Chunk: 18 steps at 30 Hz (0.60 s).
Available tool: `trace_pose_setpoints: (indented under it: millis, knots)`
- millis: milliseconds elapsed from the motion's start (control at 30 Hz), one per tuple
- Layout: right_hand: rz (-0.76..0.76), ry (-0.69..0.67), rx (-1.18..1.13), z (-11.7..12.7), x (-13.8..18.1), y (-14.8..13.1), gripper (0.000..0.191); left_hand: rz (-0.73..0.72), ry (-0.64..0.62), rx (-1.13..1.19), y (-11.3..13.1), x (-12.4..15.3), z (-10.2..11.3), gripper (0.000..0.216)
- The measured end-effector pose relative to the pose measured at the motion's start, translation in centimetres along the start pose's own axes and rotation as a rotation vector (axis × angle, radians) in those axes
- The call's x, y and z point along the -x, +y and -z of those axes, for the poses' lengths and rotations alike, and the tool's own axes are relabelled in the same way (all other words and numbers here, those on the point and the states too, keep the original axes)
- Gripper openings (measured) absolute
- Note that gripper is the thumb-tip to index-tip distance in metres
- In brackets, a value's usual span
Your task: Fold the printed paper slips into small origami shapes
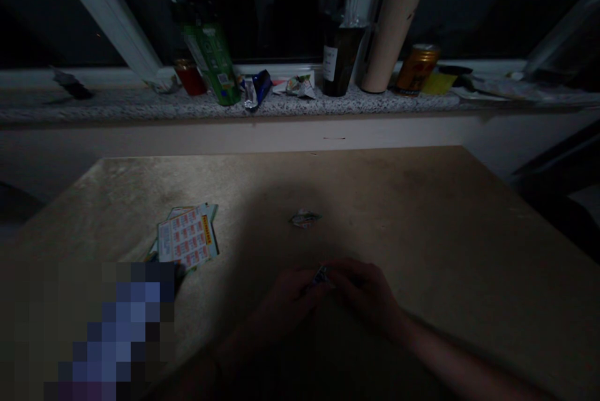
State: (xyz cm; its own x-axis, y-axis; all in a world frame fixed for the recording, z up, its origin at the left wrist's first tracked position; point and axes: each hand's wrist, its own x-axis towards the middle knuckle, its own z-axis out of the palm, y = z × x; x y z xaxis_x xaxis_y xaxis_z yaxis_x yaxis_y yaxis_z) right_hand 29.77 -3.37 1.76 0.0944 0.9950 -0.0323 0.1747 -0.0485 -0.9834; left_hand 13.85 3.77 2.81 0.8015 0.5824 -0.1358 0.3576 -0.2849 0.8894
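Observation:
Close together over the near middle of the table, my left hand (294,290) and my right hand (364,281) both grip a small folded piece of printed paper (321,275). The fingers of each hand are closed around its edges and cover most of it. Dim light hides its exact shape. Just beyond my hands a crumpled or folded piece of printed paper (305,218) lies on the table (412,213). To the left is a loose stack of printed cards or tickets (187,235) with red number grids.
A pixelated block hides the table's lower left. Behind the table, a stone windowsill (154,107) holds a green carton or bottle (216,67), a red jar (190,78), a dark cup with a straw (340,64), an orange can (416,70), crumpled wrappers (257,90) and a cardboard tube (396,20).

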Motion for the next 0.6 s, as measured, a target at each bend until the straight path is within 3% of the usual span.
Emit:
trace_pose_setpoints:
  millis: [233,400,600]
  knots:
    - [0.021,-0.034,0.063,0.22,-0.33,-0.08,0.026,0.058,0.079,0.145,-0.13,0.31,0.3,0.034]
    - [0.024,-0.214,0.026,0.56,-0.29,-0.39,0.039,0.076,0.075,0.19,-0.11,0.35,0.41,0.035]
    - [0.009,-0.21,-0.017,0.81,-0.34,0.09,0.043,0.067,0.076,0.153,0.06,0.33,0.41,0.035]
